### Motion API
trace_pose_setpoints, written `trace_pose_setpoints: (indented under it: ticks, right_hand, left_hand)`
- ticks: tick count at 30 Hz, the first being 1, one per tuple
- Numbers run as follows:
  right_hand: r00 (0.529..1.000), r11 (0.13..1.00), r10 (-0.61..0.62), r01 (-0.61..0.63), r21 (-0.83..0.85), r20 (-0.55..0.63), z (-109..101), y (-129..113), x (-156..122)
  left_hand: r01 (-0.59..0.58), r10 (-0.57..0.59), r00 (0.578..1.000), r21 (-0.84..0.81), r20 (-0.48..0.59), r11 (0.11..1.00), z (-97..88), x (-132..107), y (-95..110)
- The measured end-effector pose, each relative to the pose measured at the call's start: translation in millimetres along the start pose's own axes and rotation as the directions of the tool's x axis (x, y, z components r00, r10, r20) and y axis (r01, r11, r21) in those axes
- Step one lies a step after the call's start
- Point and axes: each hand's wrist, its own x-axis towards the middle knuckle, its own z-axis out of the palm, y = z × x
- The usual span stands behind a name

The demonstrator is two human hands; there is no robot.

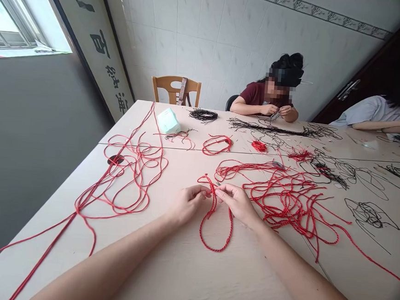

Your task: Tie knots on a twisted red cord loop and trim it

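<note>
A twisted red cord (214, 249) hangs in a loop toward me between my hands, lying on or just above the table. My left hand (191, 200) pinches it from the left, near a spot where strands meet. My right hand (234, 200) closes on the same part from the right, fingertips together. A short end of the cord curls up beyond my fingers. Close by my right fingertips is a small dark tip, too small to name. More twisted red cords (286, 203) lie in a tangle right of my right hand.
Thin red cords (140, 163) spread across the left of the table (163, 267). Black cord bundles (202, 115) and a pale green box (168, 120) lie at the back. A co-worker (264, 99) handles thin cord across the table; another person (379, 113) sits at the right.
</note>
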Motion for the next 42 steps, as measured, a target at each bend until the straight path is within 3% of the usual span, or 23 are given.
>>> trace_pose_setpoints:
  ticks: [5,7,10,12,15,19,22,26,29,32,36,39,42]
  right_hand:
    - [0.999,0.996,-0.011,0.015,-0.087,0.042,5,-10,7]
    - [0.996,0.989,-0.069,0.060,-0.134,-0.061,8,-15,9]
    - [0.939,0.956,-0.219,0.152,-0.251,-0.265,17,-22,9]
    - [0.951,0.951,-0.225,0.167,-0.261,-0.211,26,-25,8]
    - [0.993,0.982,-0.104,0.094,-0.162,-0.051,42,-24,10]
    - [0.996,0.997,-0.077,0.078,0.017,-0.036,58,-19,17]
    - [0.997,0.996,-0.069,0.071,0.053,-0.047,58,-14,20]
    - [0.988,0.979,-0.124,0.107,-0.171,-0.089,49,-12,16]
    - [0.942,0.849,-0.312,0.216,-0.483,-0.127,43,-15,10]
    - [0.895,0.752,-0.424,0.261,-0.606,-0.140,39,-20,7]
    - [0.920,0.879,-0.340,0.238,-0.413,-0.193,33,-20,12]
    - [0.959,0.972,-0.184,0.145,-0.184,-0.216,31,-16,17]
    - [0.982,0.999,-0.033,0.037,0.016,-0.186,29,-14,20]
  left_hand:
    - [0.078,-0.078,0.997,-0.194,0.008,0.978,-5.6,7,4]
    - [0.112,-0.119,0.993,-0.279,-0.010,0.954,-9.0,10,5]
    - [0.117,-0.180,0.976,-0.403,-0.122,0.907,-12.7,12,2]
    - [0.080,-0.202,0.958,-0.487,-0.203,0.869,-12.9,13,-1]
    - [0.008,-0.197,0.946,-0.589,-0.258,0.808,-9.6,12,-3]
    - [-0.010,-0.207,0.947,-0.666,-0.247,0.746,-6.0,11,-2]
    - [-0.008,-0.206,0.948,-0.667,-0.241,0.745,-7.2,11,-3]
    - [-0.005,-0.198,0.948,-0.638,-0.247,0.770,-10.0,12,-6]
    - [0.003,-0.178,0.949,-0.555,-0.262,0.832,-10.9,12,-4]
    - [0.006,-0.150,0.948,-0.455,-0.282,0.891,-11.3,12,-1]
    - [0.009,-0.126,0.961,-0.428,-0.245,0.904,-11.2,13,2]
    - [0.022,-0.115,0.972,-0.407,-0.206,0.913,-10.6,12,1]
    - [0.048,-0.119,0.980,-0.392,-0.159,0.919,-10.7,12,1]
